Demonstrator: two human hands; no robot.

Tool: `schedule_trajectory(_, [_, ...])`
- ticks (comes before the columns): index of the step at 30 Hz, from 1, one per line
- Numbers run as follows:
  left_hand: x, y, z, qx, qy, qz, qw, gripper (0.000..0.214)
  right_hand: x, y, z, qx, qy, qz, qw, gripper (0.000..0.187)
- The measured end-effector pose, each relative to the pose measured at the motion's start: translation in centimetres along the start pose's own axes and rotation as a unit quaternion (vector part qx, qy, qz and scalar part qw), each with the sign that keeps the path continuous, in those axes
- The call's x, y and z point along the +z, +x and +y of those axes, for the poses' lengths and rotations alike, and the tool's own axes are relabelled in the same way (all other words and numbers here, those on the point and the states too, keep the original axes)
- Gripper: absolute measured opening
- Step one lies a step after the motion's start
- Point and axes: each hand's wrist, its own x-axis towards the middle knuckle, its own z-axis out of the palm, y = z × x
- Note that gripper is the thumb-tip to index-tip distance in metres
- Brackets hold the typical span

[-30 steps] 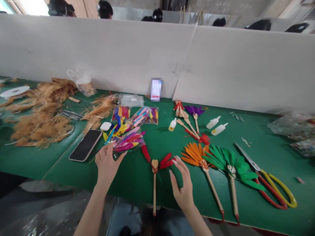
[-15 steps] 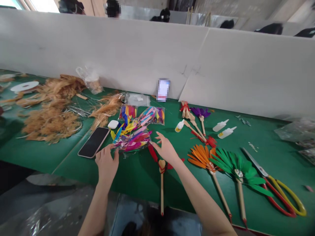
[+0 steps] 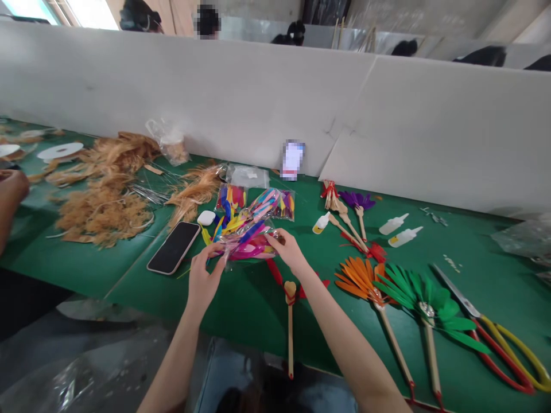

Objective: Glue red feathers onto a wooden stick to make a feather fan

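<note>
Between my hands is a clear plastic bag of colourful feathers (image 3: 252,244), pink, purple and blue. My left hand (image 3: 205,275) grips its left end with thumb and fingers. At the right end, my right hand (image 3: 287,249) pinches the plastic. Just below lies a wooden stick with a heart-shaped top (image 3: 290,327), red feathers (image 3: 274,271) at its sides. More feather packets (image 3: 232,198) and loose yellow and blue feathers lie behind the bag. A dark-screened phone (image 3: 174,248) and a small white case (image 3: 206,218) are left of it.
On the right lie an orange feather fan (image 3: 357,279), a green feather fan (image 3: 426,292), large scissors (image 3: 491,332) and glue bottles (image 3: 404,236). Tan fibre (image 3: 101,212) spreads over the left. A lit phone (image 3: 293,160) leans on the white partition (image 3: 215,97). Another person's hand (image 3: 12,192) is at far left.
My hands have closed on the bag's two ends, and the feathers in it have shifted. The view has turned slightly left, bringing another person's hand further into sight.
</note>
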Motion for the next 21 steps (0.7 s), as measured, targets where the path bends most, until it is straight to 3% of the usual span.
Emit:
schedule_trajectory(4, [-0.6, -0.1, 3.1, 0.039, -0.077, 0.016, 0.996, 0.026, -1.6, -2.1, -1.0, 0.064, 0.196, 0.004, 0.978, 0.037])
schedule_trajectory(9, [-0.8, -0.3, 5.0, 0.065, -0.087, 0.057, 0.992, 0.019, -3.5, -4.7, -1.4, 0.064, 0.269, 0.045, 0.960, 0.039])
schedule_trajectory(15, [-0.5, -0.8, 5.5, 0.095, -0.083, -0.064, 0.990, 0.023, -4.4, -6.8, -1.2, 0.059, 0.300, 0.067, 0.950, 0.039])
schedule_trajectory(21, [-0.2, -1.0, 6.7, 0.074, -0.116, -0.169, 0.976, 0.029, -4.6, -8.5, -0.7, 0.075, 0.315, 0.087, 0.942, 0.037])
